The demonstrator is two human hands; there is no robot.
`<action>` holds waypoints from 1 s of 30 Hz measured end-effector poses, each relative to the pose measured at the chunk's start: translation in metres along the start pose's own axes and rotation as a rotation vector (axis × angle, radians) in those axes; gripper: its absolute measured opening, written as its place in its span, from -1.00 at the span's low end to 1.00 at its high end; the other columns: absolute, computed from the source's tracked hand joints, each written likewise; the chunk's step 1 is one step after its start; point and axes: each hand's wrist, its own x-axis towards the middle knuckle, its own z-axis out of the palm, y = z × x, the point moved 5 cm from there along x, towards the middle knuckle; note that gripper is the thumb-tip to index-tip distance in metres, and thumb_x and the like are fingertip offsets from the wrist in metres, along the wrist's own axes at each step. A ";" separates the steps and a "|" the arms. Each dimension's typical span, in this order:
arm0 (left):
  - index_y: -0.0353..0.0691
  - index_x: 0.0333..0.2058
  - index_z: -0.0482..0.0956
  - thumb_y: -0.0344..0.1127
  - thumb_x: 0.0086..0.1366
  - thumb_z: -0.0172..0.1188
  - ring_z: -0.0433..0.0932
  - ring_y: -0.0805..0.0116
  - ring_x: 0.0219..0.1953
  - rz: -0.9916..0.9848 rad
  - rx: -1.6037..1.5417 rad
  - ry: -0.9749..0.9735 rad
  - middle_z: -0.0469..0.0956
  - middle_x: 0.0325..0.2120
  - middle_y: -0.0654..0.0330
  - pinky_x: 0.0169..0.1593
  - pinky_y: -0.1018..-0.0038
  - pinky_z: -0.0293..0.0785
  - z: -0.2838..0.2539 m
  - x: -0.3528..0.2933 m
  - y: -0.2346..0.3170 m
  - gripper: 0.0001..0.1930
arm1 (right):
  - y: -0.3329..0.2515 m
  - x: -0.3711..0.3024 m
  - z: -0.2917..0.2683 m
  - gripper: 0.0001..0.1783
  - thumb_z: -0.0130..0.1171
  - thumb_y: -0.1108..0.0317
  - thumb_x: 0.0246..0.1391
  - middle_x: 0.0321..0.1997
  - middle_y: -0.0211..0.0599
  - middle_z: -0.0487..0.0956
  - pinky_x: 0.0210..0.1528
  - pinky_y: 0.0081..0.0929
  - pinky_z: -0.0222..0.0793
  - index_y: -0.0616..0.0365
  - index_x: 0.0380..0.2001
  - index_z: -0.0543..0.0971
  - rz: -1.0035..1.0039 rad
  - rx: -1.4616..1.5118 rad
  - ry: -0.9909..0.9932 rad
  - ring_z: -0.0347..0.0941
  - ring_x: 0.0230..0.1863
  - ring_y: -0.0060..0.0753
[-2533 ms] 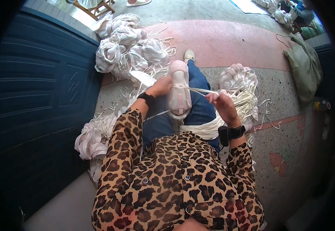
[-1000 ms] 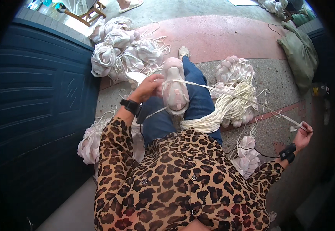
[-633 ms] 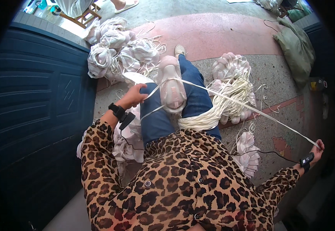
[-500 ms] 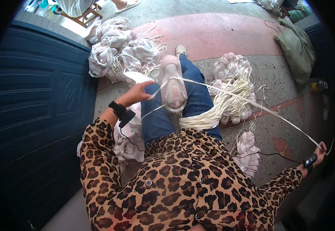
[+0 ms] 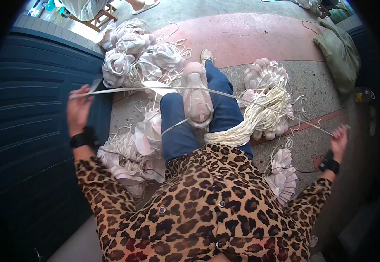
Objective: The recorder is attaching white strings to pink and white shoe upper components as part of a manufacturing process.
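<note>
A pale pink and white sneaker [image 5: 198, 102] rests between my thighs, its rounded end toward me. Across it runs a long flat white shoelace [image 5: 120, 90], drawn out to both sides. My left hand [image 5: 78, 111], out by the blue door, is closed on one end of the lace and slightly blurred. Far out at the right, my right hand [image 5: 339, 142] pinches the other end. A loose strand of lace hangs from the sneaker over my left thigh. Over my right thigh lies a thick bundle of cream laces [image 5: 229, 135].
Heaps of pale shoe uppers with laces [image 5: 124, 65] lie at the far left, and more uppers [image 5: 129, 157] lie beside my left leg. Further uppers [image 5: 264, 74] are at the right. A blue panelled door [image 5: 32, 109] borders the left; a grey-green sack [image 5: 338, 56] stands far right.
My left hand has swung out left from near the sneaker, pulling lace with it. My right hand has come up and inward. The lace now spans more evenly between both hands.
</note>
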 end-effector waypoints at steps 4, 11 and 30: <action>-0.04 0.03 0.47 -0.16 0.46 0.05 0.43 0.25 0.20 0.088 -0.019 0.446 0.48 0.14 0.21 0.17 0.02 0.34 -0.195 -0.057 0.115 -0.76 | 0.210 0.049 0.129 -0.75 0.04 0.33 0.31 -0.54 -0.62 0.26 -0.60 -0.71 0.07 0.13 0.01 0.40 0.223 -0.245 -0.055 0.10 -0.61 -0.75; -0.15 0.09 0.43 -0.32 0.48 0.00 0.49 0.23 0.08 0.140 0.006 0.725 0.52 0.02 0.19 0.08 0.07 0.46 -0.274 -0.158 0.152 -0.74 | 0.350 0.019 0.323 -0.73 0.10 0.22 0.30 -0.47 -0.57 0.49 -0.55 -0.75 0.19 0.14 -0.12 0.64 0.288 -0.935 -0.499 0.29 -0.56 -0.77; -0.28 -0.19 0.51 -0.28 0.41 0.08 0.58 0.36 -0.32 -0.618 0.280 -0.257 0.58 -0.37 0.19 -0.23 0.49 0.52 0.279 -0.014 -0.256 -0.82 | 0.488 0.003 0.399 -0.75 0.02 0.35 0.20 -0.26 0.07 0.53 -0.07 -0.08 0.43 0.26 -0.24 0.62 -0.539 -1.538 -1.026 0.49 -0.15 0.19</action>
